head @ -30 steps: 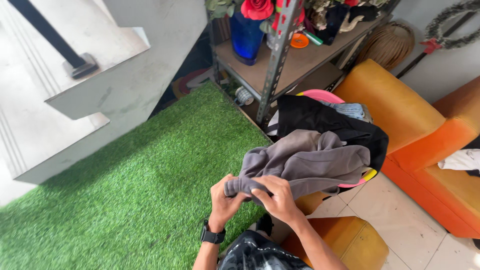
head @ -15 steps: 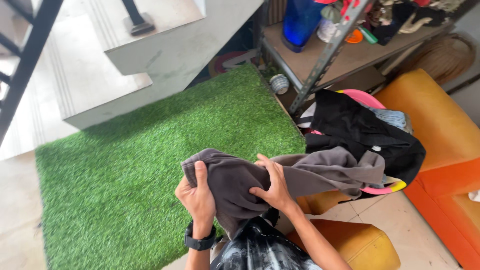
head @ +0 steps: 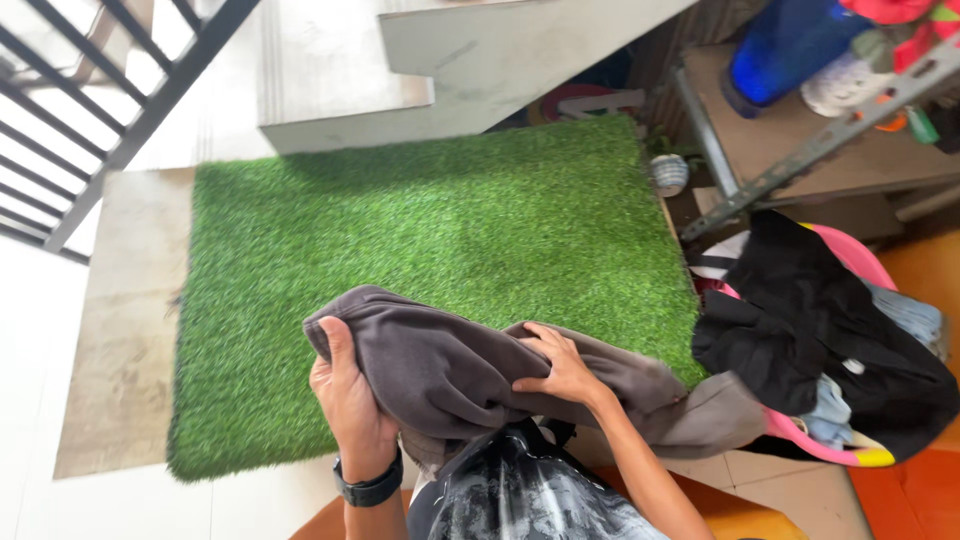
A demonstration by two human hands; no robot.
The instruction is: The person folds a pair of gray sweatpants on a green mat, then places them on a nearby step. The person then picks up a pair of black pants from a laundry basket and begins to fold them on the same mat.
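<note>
I saw one green artificial grass mat (head: 440,250) filling the middle of the floor, with a grey concrete stair (head: 480,60) at its far side and a black railing (head: 110,110) at the far left. At the far right stood one metal shelf rack (head: 800,150), and on its board I counted one blue vase (head: 785,45) beside some small objects that were too blurred to name.

To the right, one pink laundry basket (head: 850,255) held clothes: one black garment (head: 810,330) lay on top and spilled over its rim, and a piece of light blue denim (head: 910,315) showed under it. How many more were inside, I could not tell.

One grey garment (head: 450,370) was held up near me, over the near edge of the mat. Its long axis ran left to right, and its right end drooped toward the basket. My left hand (head: 345,400) clutched the left end, with the thumb over the cloth. My right hand (head: 560,365) pinched the middle, with the fingers curled into the cloth. One black watch (head: 368,490) was on my left wrist.
</note>
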